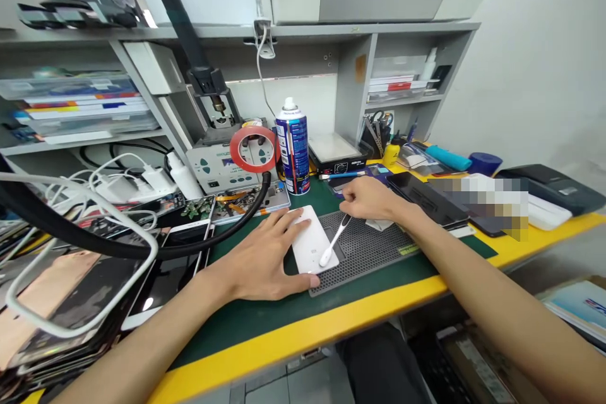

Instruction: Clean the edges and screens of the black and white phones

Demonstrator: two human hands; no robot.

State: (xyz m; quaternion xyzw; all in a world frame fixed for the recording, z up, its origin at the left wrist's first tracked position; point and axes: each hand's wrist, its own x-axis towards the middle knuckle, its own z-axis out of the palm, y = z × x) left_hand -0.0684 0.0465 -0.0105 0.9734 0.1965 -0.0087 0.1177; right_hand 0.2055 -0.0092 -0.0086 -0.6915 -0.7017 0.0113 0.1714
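Note:
A white phone (pixel 311 241), back side up with a small logo, lies partly on a grey perforated mat (pixel 369 243). My left hand (pixel 267 252) steadies it, fingers over its far end and left edge, thumb by its near corner. In my closed right hand (pixel 372 197) is a white toothbrush (pixel 334 242), slanting down to the left. The brush head touches or lies just above the near right part of the phone's back; its bristles are hidden.
Behind stand a blue spray can (pixel 293 148), a red ring on a black hose (pixel 254 149) and a hot plate (pixel 338 154). Stacked phone parts and white cables (pixel 137 180) crowd the left. Dark phones (pixel 428 199) lie right. A yellow edge (pixel 303 334) borders the bench.

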